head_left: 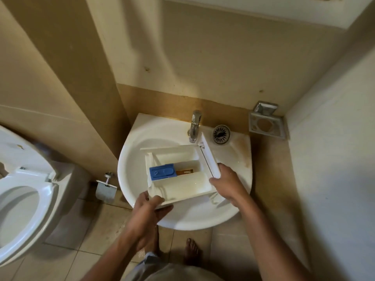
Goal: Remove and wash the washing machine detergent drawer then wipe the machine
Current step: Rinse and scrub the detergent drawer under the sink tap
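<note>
I see one detergent drawer (194,184) held over the single sink (194,220), near its one tap (195,126). The left hand (149,209) grips its near corner and the right hand (227,183) its front panel. One blue insert (162,171) sits inside.

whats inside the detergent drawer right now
A blue insert sits in the middle compartment of the detergent drawer, brownish residue beside it. Under the insert is hidden.

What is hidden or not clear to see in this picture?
Head view only:
Sink drain: covered by the detergent drawer.
Left hand: some fingers hidden under the drawer.
Toilet: cut off by the left edge.
Washing machine: outside the frame.
Tap water flow: too small to tell.
</note>
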